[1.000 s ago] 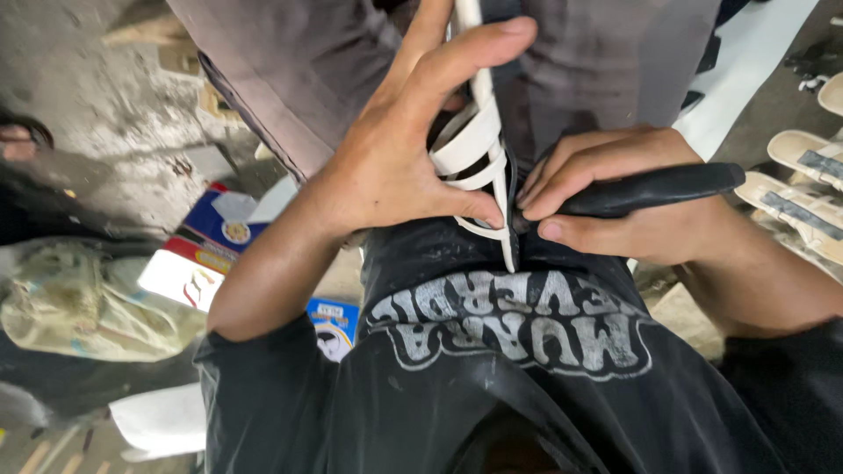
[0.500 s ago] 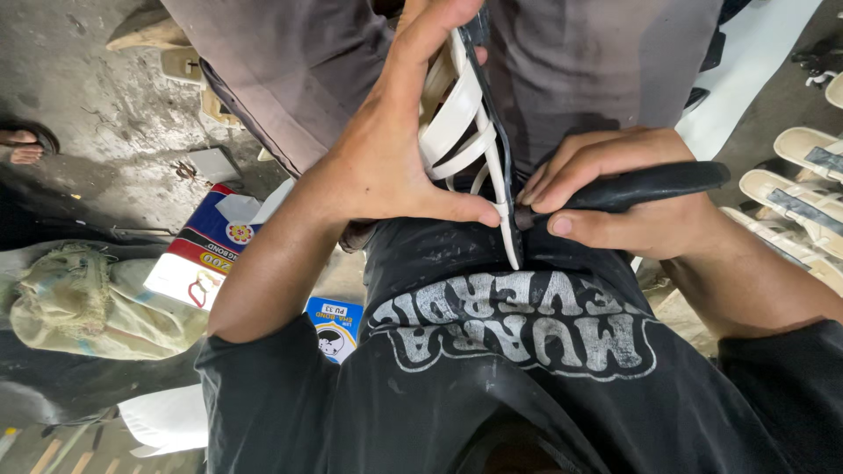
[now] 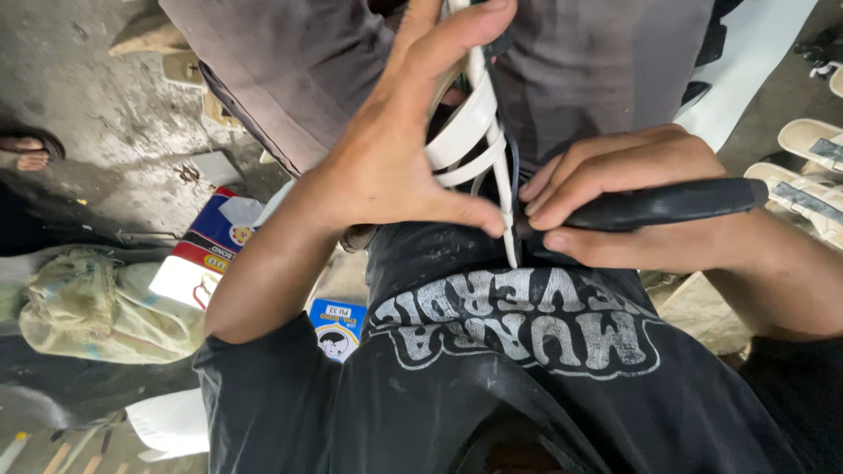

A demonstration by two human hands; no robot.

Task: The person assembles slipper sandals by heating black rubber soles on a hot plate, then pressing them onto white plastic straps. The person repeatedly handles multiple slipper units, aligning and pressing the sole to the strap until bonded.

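Our left hand (image 3: 386, 167) holds a white strappy sandal upper (image 3: 470, 132) upright against our lap, thumb and forefinger spread wide around the straps and the thumb tip pressing near the lower end of one thin strap. Our right hand (image 3: 632, 206) has its grip pressed together around a black-handled tool (image 3: 667, 204), its working end meeting the strap just beside that thumb.

We judge the main risk to be a slip: the tool's end works so close to the left thumb that a skid off the narrow strap could catch skin or mark the white surface. The strap could also twist, since only fingertips steady it.

The tool's tip is hidden behind our fingers, so it is perhaps a blade; we cannot tell. The sandal's top is cut off by the frame. More pale sandals (image 3: 812, 145) lie at the right.
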